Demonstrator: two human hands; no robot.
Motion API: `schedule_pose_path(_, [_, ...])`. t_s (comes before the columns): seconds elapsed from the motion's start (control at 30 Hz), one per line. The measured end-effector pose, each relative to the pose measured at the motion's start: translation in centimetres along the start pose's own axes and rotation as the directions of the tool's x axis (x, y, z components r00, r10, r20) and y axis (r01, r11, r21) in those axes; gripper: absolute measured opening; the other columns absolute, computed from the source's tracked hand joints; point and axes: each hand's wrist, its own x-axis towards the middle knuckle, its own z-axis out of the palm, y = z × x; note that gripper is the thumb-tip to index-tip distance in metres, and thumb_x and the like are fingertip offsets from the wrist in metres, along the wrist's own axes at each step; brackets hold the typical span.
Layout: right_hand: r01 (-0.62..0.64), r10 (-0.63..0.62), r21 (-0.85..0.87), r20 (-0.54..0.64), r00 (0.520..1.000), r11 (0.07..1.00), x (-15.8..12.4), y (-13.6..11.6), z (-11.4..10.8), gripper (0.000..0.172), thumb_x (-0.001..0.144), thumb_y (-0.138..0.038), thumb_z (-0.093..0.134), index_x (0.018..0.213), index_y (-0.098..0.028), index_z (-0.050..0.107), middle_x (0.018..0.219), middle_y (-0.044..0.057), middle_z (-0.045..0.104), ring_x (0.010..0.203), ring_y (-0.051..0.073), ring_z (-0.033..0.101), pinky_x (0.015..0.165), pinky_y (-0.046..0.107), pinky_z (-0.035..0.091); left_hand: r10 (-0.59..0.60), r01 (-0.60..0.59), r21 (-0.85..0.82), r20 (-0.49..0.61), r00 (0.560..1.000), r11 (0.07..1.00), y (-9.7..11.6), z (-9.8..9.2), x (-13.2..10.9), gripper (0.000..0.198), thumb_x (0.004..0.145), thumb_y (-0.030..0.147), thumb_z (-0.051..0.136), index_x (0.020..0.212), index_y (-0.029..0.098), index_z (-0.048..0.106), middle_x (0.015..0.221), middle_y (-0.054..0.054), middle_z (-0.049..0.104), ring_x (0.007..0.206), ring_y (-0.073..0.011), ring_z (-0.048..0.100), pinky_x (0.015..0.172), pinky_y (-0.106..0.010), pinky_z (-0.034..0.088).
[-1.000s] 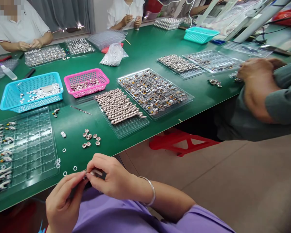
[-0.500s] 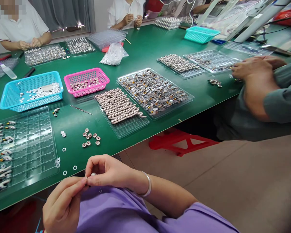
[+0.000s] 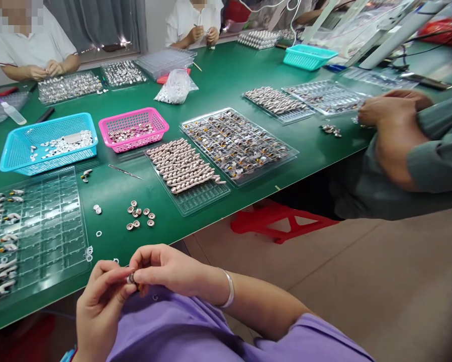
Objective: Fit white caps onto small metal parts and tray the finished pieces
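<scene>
Both my hands meet just below the near edge of the green table (image 3: pixel 218 90), over my purple clothing. My left hand (image 3: pixel 97 306) and my right hand (image 3: pixel 165 269) pinch one small round metal part (image 3: pixel 131 277) between their fingertips. A silver bangle (image 3: pixel 229 287) circles my right wrist. On the table just beyond lie several loose metal caps (image 3: pixel 140 216) and a few white rings (image 3: pixel 98 233). A clear compartment tray (image 3: pixel 33 231) with parts along its left side lies at my left.
A blue basket (image 3: pixel 48 142) and a pink basket (image 3: pixel 134 128) hold small parts. Tweezers (image 3: pixel 125 172) lie before them. Two clear trays (image 3: pixel 188 168) (image 3: pixel 239 145) of parts fill the middle. A co-worker's hands (image 3: pixel 391 113) work at the right; other people sit at the far side. A red stool (image 3: pixel 282 221) stands underneath.
My hands have stayed together at the table edge and turned slightly; the round metal part now shows between my fingertips. The co-worker's hands at the right shifted a little left.
</scene>
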Motion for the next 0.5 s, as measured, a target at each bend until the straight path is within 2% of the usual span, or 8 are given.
schedule_pose_path(0.1, [-0.04, 0.04, 0.011, 0.027, 0.999, 0.999, 0.4, 0.4, -0.4, 0.045, 0.06, -0.043, 0.088, 0.084, -0.012, 0.066, 0.073, -0.002, 0.066, 0.06, 0.008, 0.06, 0.065, 0.025, 0.045, -0.014, 0.014, -0.002, -0.005, 1.0, 1.0, 0.2, 0.0, 0.2, 0.019, 0.08, 0.017, 0.072, 0.096, 0.027, 0.076, 0.08, 0.0, 0.057, 0.071, -0.012, 0.06, 0.059, -0.018, 0.055])
schedule_pose_path(0.3, [-0.07, 0.067, 0.178, 0.022, 0.998, 0.981, 0.5, 1.6, -0.4, 0.037, 0.056, -0.03, 0.091, 0.077, -0.011, 0.068, 0.067, -0.001, 0.068, 0.058, 0.008, 0.06, 0.063, 0.024, 0.044, 0.122, -0.128, 0.098, 0.069, 0.99, 0.987, 0.9, -0.3, 0.6, 0.02, 0.08, 0.01, 0.069, 0.092, 0.025, 0.075, 0.075, 0.0, 0.061, 0.067, -0.0118, 0.061, 0.056, -0.017, 0.054])
schedule_pose_path(0.4, [-0.076, 0.065, 0.28, 0.046, 0.997, 0.957, 0.5, 2.5, -0.2, 0.037, 0.058, -0.03, 0.091, 0.079, -0.011, 0.067, 0.068, -0.001, 0.068, 0.057, 0.009, 0.062, 0.064, 0.026, 0.045, 0.101, -0.107, 0.068, 0.094, 0.99, 0.992, 0.9, -0.4, 0.6, 0.018, 0.082, 0.012, 0.068, 0.094, 0.024, 0.074, 0.076, 0.0, 0.061, 0.067, -0.0126, 0.062, 0.055, -0.018, 0.055])
schedule_pose_path(0.5, [-0.077, 0.047, 0.356, 0.092, 0.995, 0.931, 0.8, 3.2, -0.2, 0.041, 0.06, -0.034, 0.091, 0.083, -0.012, 0.066, 0.071, -0.001, 0.068, 0.062, 0.011, 0.064, 0.069, 0.029, 0.048, 0.078, -0.083, 0.083, 0.067, 0.995, 0.993, 1.0, -0.4, 0.6, 0.016, 0.084, 0.016, 0.067, 0.097, 0.024, 0.074, 0.077, 0.0, 0.059, 0.065, -0.0115, 0.061, 0.051, -0.016, 0.054])
